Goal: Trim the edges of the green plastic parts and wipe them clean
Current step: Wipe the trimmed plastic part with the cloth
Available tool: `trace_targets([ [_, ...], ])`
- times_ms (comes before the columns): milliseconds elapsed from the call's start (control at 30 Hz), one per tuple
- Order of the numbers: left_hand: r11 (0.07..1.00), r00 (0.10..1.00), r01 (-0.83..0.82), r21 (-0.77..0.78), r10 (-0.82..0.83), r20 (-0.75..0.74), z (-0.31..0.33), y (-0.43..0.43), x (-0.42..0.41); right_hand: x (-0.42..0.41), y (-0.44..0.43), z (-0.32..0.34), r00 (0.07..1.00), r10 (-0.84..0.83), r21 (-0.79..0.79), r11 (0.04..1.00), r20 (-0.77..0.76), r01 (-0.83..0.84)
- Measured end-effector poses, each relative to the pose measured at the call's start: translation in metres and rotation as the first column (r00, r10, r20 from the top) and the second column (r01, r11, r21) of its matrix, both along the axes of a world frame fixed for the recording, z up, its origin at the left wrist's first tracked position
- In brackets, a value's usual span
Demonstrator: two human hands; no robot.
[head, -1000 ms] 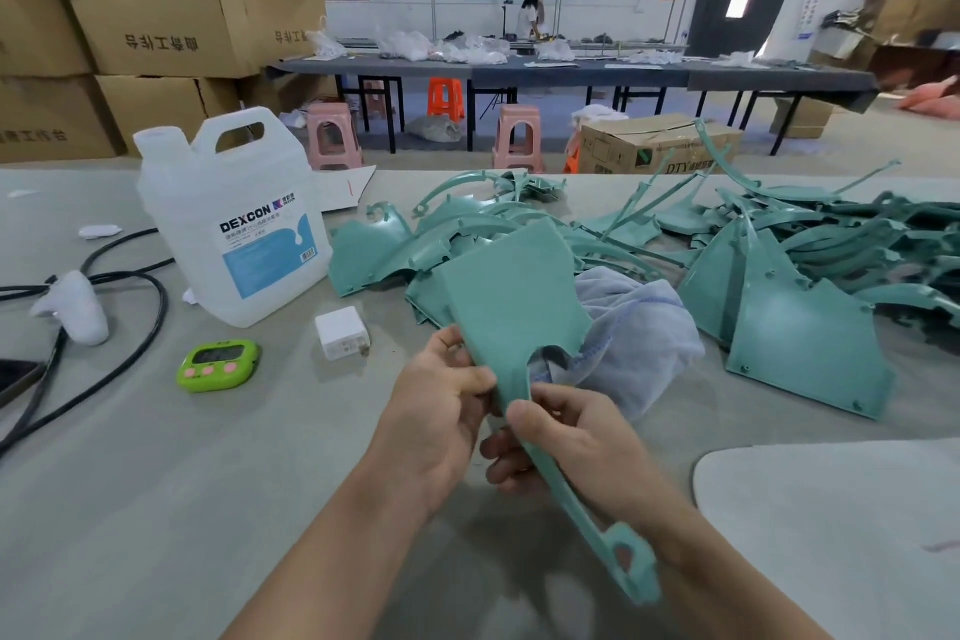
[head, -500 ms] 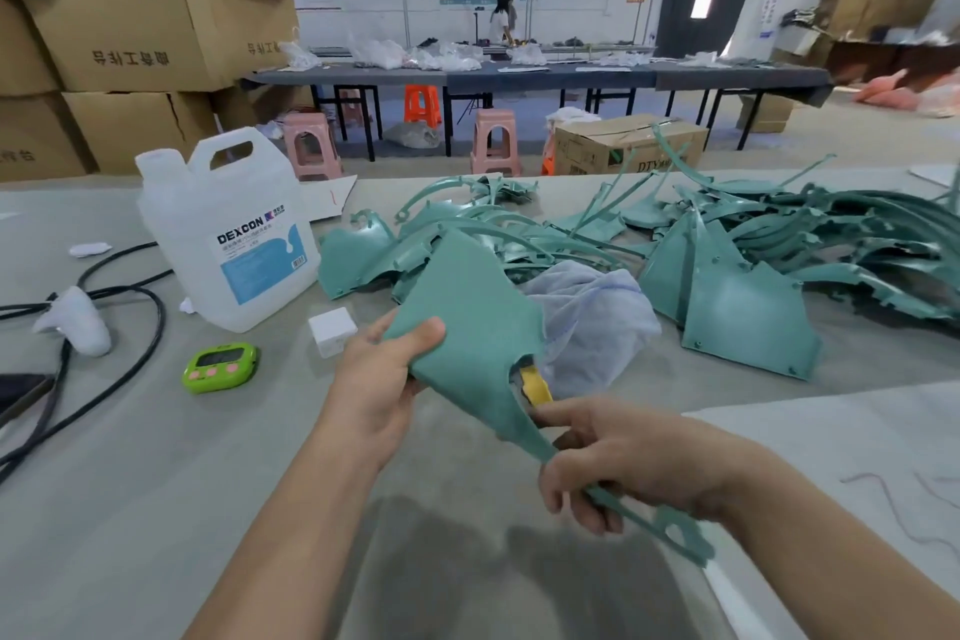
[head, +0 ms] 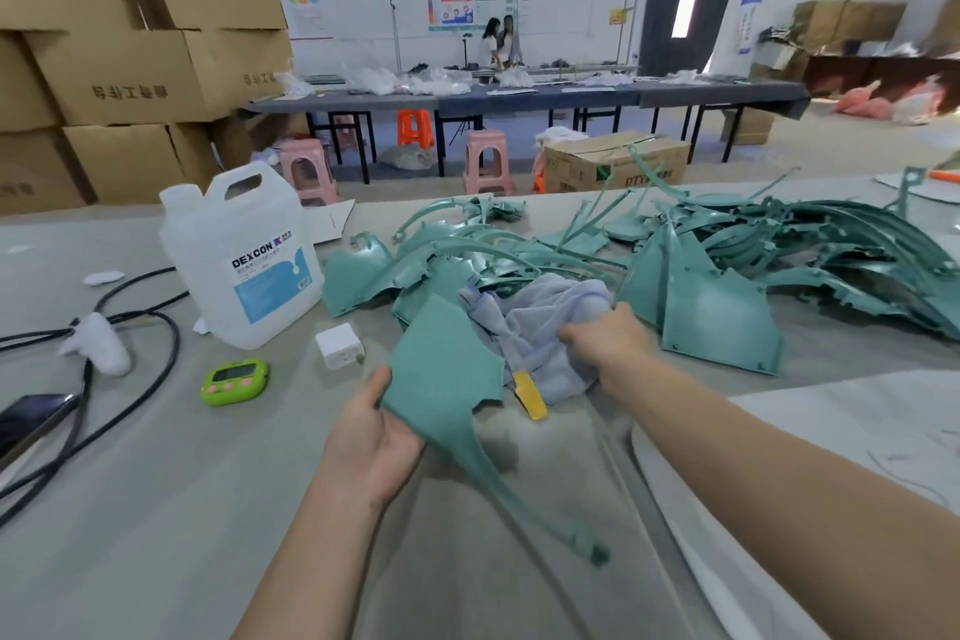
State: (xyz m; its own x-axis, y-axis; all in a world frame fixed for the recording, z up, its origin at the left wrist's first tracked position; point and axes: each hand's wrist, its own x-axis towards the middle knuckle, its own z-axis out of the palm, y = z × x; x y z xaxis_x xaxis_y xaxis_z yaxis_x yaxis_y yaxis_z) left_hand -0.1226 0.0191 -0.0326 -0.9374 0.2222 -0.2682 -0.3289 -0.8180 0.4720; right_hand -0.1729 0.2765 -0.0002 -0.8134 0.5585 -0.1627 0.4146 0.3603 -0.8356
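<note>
Your left hand [head: 371,437] grips green part [head: 441,369] above worktop [head: 156,509], tilted toward you for wiping. Your right hand [head: 610,335] clutches cloth [head: 540,322] just beyond. Yellow-handled tool [head: 530,395] lies between, within reach.

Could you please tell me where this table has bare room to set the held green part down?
Bare table lies nearest you, bordered by the green timer, the cables and the left hand holding the green part. Crowded: around the cloth and the pile of green parts behind it.
</note>
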Motion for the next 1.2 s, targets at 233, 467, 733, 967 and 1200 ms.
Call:
trace_targets([
  [233, 1.0, 0.999, -0.013, 0.026, 0.014, -0.042, -0.006, -0.02, -0.014, -0.006, 0.013, 0.081, 0.763, -0.16, -0.07, 0.986, -0.626, 0.15],
  [467, 0.997, 0.997, 0.027, -0.073, -0.032, -0.07, -0.004, -0.001, -0.029, 0.034, -0.046, 0.104, 0.659, 0.644, 0.596, 0.721, -0.388, -0.354],
  [733, 0.991, 0.988, 0.121, -0.063, -0.126, -0.086, -0.007, 0.006, -0.021, 0.031, -0.138, -0.013, 0.696, 0.708, 0.698, 0.559, -0.12, -0.449],
  [967, 0.987, 0.993, 0.038, -0.155, -0.054, -0.101, -0.013, 0.01, -0.026, 0.006, -0.129, -0.001, 0.787, 0.568, 0.59, 0.729, -0.24, -0.346],
  [1200, 0.988, 0.997, -0.073, -0.134, 0.07, -0.027, -0.016, 0.014, -0.031, 0.031, -0.112, -0.002, 0.628, 0.652, 0.624, 0.714, -0.425, -0.318],
])
